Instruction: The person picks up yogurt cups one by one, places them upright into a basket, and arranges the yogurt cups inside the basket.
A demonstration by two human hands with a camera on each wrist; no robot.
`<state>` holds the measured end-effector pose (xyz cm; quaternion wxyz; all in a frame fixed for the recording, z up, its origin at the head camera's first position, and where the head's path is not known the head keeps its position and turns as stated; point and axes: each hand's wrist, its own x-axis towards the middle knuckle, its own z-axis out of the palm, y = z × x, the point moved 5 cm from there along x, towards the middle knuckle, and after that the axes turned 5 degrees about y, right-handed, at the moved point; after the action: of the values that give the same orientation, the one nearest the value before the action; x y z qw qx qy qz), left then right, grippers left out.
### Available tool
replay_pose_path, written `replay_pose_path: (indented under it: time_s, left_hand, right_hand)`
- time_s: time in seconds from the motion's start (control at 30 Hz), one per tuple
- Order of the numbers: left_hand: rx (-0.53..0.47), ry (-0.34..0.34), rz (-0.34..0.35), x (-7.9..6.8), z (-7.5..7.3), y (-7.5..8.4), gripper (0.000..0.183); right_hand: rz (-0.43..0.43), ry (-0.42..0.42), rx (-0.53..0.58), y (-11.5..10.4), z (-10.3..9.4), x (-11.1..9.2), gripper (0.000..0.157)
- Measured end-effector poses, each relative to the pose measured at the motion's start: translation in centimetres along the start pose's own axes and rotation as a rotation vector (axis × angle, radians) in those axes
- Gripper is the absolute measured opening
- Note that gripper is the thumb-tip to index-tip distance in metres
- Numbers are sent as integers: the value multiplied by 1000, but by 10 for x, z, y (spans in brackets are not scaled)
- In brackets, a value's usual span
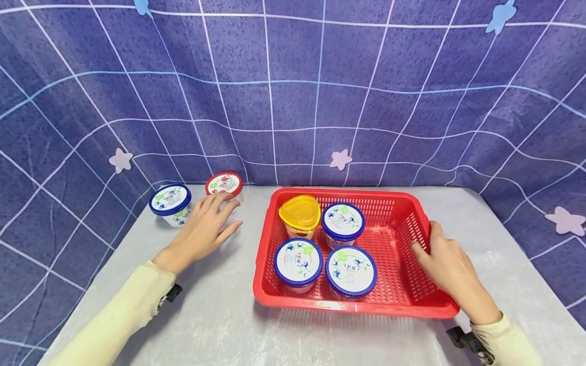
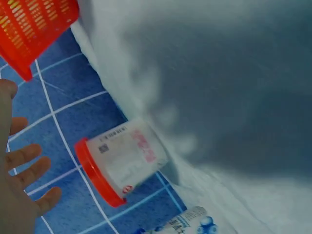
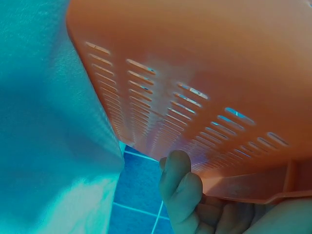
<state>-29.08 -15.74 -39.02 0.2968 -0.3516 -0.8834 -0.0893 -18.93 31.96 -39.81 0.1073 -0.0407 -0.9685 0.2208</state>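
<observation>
My left hand (image 1: 204,227) hovers with spread fingers just in front of a tub with a red lid (image 1: 224,184). In the left wrist view a gap shows between the fingers and this red-lidded tub (image 2: 129,161). My right hand (image 1: 450,267) grips the right rim of a red plastic basket (image 1: 262,259), thumb inside and fingers outside. The right wrist view shows curled fingers (image 3: 183,195) under the rim of the slotted basket wall (image 3: 204,63). Inside the basket stand a yellow-lidded cup (image 1: 299,212) and three blue-lidded tubs (image 1: 343,221), all upright.
Another blue-lidded tub (image 1: 170,199) stands at the table's back left, beyond the left forearm. A purple gridded curtain (image 1: 293,107) hangs behind the grey-white table (image 1: 220,315). The tubs fill the basket's left and middle; its perforated floor shows at the right.
</observation>
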Motion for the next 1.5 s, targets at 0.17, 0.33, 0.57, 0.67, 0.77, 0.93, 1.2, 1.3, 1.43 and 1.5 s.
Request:
replay_pose_path:
  time_s: [0.17,0.33,0.57,0.67,0.77,0.93,1.2,1.3,1.43,1.5]
  left_hand:
    - [22,4,-31,-6,3,-10,43]
    - [44,-2,-52,-8,4,-19,40]
    - [87,-35,-61,-15,8,-31,45]
    - [100,-24,-68,-18,9,-38,44]
    - [106,-11,-78,-19,8,-44,45]
    - [109,-14,-104,-22,7,-53,49]
    - [103,-12,-157,-24,2,-69,51]
    - [102,-21,-177,-25,1,-74,50]
    - [108,-28,-203,-26,-1,-82,47]
    - [112,-24,-216,-27,-2,-86,46]
  right_hand:
    - [-6,1,-3,0,0,-1,62]
    - [-9,8,-4,0,0,-1,63]
    - [-6,9,-5,0,0,0,64]
    - [0,3,-5,0,0,0,63]
    - [3,1,-7,1,1,0,64]
    - [-5,10,-11,0,0,0,64]
    - [-6,11,-11,0,-1,0,64]
    - [-7,9,-8,0,0,0,64]
    - [-9,11,-5,0,-1,0,64]
    - [-10,12,-6,0,-1,1,64]
